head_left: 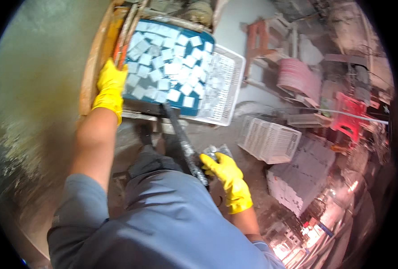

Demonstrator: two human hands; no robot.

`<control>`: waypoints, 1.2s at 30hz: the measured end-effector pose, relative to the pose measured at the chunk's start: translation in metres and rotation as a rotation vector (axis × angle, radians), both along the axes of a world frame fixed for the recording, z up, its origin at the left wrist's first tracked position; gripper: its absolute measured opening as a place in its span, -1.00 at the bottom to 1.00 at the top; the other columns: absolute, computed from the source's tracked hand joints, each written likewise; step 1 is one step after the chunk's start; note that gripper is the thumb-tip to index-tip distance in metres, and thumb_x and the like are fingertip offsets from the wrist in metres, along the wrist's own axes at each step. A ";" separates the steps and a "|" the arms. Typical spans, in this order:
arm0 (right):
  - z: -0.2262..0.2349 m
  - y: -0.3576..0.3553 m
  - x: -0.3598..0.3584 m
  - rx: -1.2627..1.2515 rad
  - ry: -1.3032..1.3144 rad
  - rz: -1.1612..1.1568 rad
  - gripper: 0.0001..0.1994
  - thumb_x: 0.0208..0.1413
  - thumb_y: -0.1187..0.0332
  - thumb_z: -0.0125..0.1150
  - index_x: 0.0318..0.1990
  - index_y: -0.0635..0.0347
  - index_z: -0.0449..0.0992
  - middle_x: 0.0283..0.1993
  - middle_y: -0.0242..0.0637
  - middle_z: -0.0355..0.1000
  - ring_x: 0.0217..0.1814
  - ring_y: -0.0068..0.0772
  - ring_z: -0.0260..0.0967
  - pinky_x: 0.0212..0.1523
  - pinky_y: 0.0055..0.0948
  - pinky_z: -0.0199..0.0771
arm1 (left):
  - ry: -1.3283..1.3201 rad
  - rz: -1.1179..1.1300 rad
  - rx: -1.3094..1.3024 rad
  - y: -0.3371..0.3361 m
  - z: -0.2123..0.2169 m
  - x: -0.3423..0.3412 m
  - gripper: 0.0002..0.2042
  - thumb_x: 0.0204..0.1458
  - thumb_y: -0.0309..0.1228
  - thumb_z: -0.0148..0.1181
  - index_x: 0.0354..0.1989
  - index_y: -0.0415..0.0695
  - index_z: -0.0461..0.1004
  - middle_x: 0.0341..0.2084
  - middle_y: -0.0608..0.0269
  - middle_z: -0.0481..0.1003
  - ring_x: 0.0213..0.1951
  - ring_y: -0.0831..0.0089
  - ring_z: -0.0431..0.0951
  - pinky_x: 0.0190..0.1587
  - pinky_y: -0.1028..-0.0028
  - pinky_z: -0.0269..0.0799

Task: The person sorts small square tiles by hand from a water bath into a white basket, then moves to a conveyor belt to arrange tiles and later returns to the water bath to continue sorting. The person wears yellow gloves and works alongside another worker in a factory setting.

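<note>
My left hand (pixel 110 85), in a yellow rubber glove, is closed round an orange rail (pixel 123 45) at the left side of a blue tray (pixel 187 111). Several pale square tiles (pixel 173 68) lie scattered over that tray, some overlapping, with a wet shine. Lower down, my right hand (pixel 227 175), gloved in the same yellow, has its fingers bent and apart beside a dark bar (pixel 183 141). I see nothing held in it, though its palm is hidden. The bar slants from the tray's front edge toward my body.
A white perforated basket (pixel 228 85) sits under the tray's right side. Another white basket (pixel 270 140) stands on the floor to the right, by a grey block (pixel 304 168). Beyond are a red plastic stool (pixel 347 117) and a pink ribbed stack (pixel 297 78). A wooden edge (pixel 91 71) borders the left.
</note>
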State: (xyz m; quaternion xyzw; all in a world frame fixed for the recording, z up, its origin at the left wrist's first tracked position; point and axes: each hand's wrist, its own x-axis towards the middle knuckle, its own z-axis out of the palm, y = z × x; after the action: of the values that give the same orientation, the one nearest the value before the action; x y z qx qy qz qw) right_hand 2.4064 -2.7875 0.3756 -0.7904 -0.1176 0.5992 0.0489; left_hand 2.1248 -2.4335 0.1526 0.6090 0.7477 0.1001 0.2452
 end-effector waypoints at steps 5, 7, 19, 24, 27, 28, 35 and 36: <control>0.010 0.009 0.000 -0.064 -0.046 0.059 -0.29 0.26 -0.21 0.39 0.19 0.36 0.58 -0.10 -0.11 0.70 -0.11 -0.30 0.70 -0.04 -0.34 0.68 | 0.005 -0.003 -0.002 -0.001 -0.010 0.002 -0.29 0.10 0.00 0.46 0.34 -0.17 0.46 0.14 -0.26 0.61 0.20 -0.18 0.62 0.26 0.01 0.52; 0.006 0.003 -0.001 -0.049 -0.037 -0.012 -0.31 0.26 -0.17 0.41 0.19 0.37 0.58 -0.09 -0.08 0.70 -0.11 -0.28 0.70 -0.05 -0.33 0.69 | 0.009 -0.007 0.000 -0.002 0.002 0.006 -0.28 0.09 0.00 0.46 0.34 -0.18 0.46 0.15 -0.26 0.61 0.21 -0.18 0.61 0.26 0.01 0.52; 0.004 0.000 -0.003 -0.064 -0.070 -0.007 -0.35 0.27 -0.13 0.43 0.14 0.38 0.60 -0.09 -0.09 0.71 -0.12 -0.28 0.68 -0.07 -0.32 0.66 | 0.015 0.005 -0.001 -0.003 0.010 0.005 -0.37 0.07 -0.01 0.48 0.22 -0.15 0.51 0.06 -0.19 0.65 0.11 -0.19 0.66 0.14 -0.02 0.58; 0.001 -0.003 -0.003 -0.057 -0.059 0.004 -0.36 0.28 -0.12 0.43 0.14 0.39 0.60 -0.08 -0.08 0.71 -0.11 -0.27 0.68 -0.07 -0.31 0.65 | 0.011 0.008 0.000 -0.003 0.006 0.004 -0.38 0.08 0.02 0.47 0.21 -0.13 0.50 0.05 -0.18 0.65 0.10 -0.19 0.66 0.14 -0.02 0.58; -0.002 -0.007 -0.001 -0.042 -0.049 -0.005 -0.36 0.28 -0.11 0.43 0.15 0.39 0.60 -0.08 -0.08 0.71 -0.11 -0.26 0.69 -0.06 -0.30 0.65 | 0.011 0.013 -0.017 -0.002 0.011 0.005 -0.38 0.08 0.02 0.46 0.21 -0.11 0.50 0.06 -0.19 0.65 0.11 -0.18 0.66 0.14 -0.02 0.58; -0.003 -0.008 -0.001 -0.035 -0.046 -0.009 -0.36 0.28 -0.11 0.43 0.15 0.39 0.60 -0.08 -0.07 0.71 -0.11 -0.25 0.69 -0.05 -0.30 0.65 | 0.011 0.016 -0.024 -0.002 0.013 0.005 -0.38 0.07 0.03 0.47 0.21 -0.10 0.50 0.06 -0.19 0.65 0.11 -0.18 0.66 0.14 -0.02 0.58; -0.008 -0.014 -0.003 0.013 -0.068 -0.047 -0.49 0.33 -0.02 0.42 0.06 0.34 0.65 -0.17 -0.11 0.69 -0.25 -0.29 0.64 -0.16 -0.32 0.64 | 0.067 0.018 -0.031 0.000 0.009 0.006 -0.37 0.06 0.03 0.46 0.24 -0.05 0.49 0.07 -0.18 0.65 0.12 -0.16 0.67 0.14 0.00 0.59; -0.008 -0.013 -0.002 0.006 -0.069 -0.048 -0.49 0.34 -0.02 0.42 0.06 0.34 0.65 -0.18 -0.11 0.68 -0.26 -0.29 0.63 -0.16 -0.31 0.64 | 0.062 0.030 -0.028 0.000 0.008 0.005 -0.34 0.04 0.03 0.47 0.26 -0.04 0.49 0.07 -0.15 0.65 0.11 -0.14 0.67 0.14 0.00 0.59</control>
State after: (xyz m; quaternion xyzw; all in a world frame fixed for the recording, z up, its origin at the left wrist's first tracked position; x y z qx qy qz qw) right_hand 2.4042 -2.8008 0.3680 -0.8129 -0.1022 0.5701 0.0615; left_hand 2.1303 -2.4334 0.1609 0.5972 0.7652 0.0744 0.2287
